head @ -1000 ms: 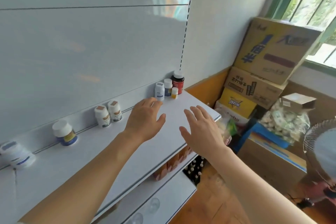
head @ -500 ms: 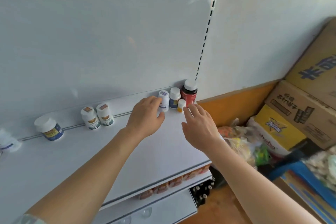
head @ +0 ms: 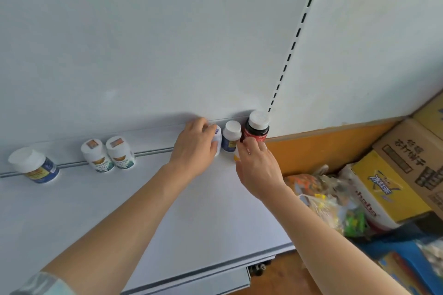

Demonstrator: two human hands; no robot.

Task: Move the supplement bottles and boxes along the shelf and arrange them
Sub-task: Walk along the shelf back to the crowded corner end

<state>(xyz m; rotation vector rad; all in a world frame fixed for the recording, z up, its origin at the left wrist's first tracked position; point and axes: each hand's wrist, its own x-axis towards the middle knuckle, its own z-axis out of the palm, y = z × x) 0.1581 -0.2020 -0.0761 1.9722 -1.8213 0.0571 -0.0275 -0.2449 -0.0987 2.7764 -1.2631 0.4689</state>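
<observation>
From the head view, a smooth white metal shelf (head: pixel 196 211) carries round plastic bottles along its back rail. The left hand (head: pixel 195 145) curls its fingers round a slim white bottle (head: pixel 217 137). Beside it stands a blue-labelled bottle (head: pixel 231 136) with a white cap, then a dark glossy bottle (head: pixel 256 127) with a wide white cap, at the shelf's right end. The right hand (head: pixel 257 165) pinches a small yellow bottle (head: pixel 236 157), mostly hidden, in front of these. Two white twin bottles (head: pixel 107 153) touch further left; a blue bottle (head: pixel 36 165) stands well apart. Cardboard boxes (head: pixel 405 175) and crinkled plastic bags (head: pixel 335 201) lie right.
</observation>
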